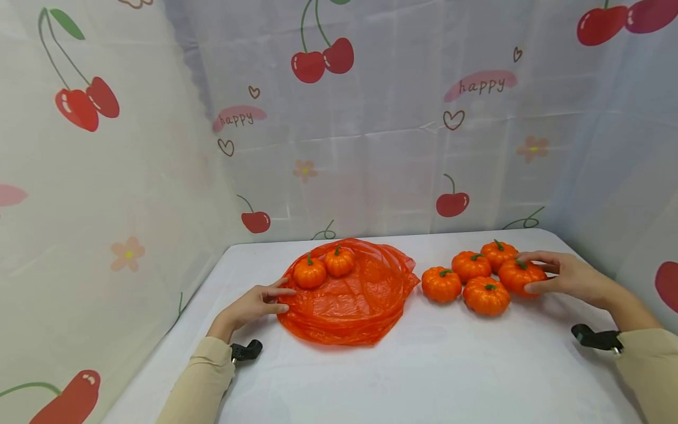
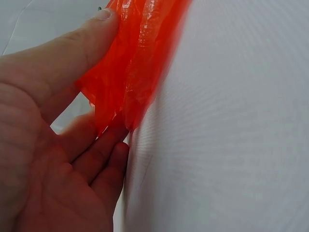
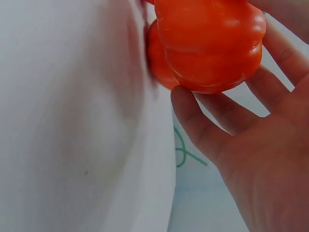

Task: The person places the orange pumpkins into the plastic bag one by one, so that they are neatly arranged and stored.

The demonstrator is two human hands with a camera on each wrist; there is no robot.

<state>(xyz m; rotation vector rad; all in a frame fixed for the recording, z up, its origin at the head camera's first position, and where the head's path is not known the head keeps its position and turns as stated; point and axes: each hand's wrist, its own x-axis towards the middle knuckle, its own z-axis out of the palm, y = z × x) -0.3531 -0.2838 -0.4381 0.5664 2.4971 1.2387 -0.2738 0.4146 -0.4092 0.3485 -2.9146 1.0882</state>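
Note:
In the head view, my left hand (image 1: 256,306) holds the left rim of a thin red-orange plastic bag (image 1: 349,318) that lies spread open. The left wrist view shows the thumb against the bag's crinkled plastic (image 2: 140,43), with the other fingers partly hidden behind it. Two small orange pumpkins with green stems, a left one (image 1: 309,272) and a right one (image 1: 339,261), sit in the bag. At the right, my right hand (image 1: 574,279) grips another pumpkin (image 1: 516,277) between thumb and fingers. Whether that pumpkin touches the table cannot be told.
Several more pumpkins cluster left of my right hand, the nearest to the bag (image 1: 441,285) standing just off its right edge. A white cloth covers the table (image 1: 424,377). Cherry-print curtains (image 1: 381,135) enclose the back and both sides.

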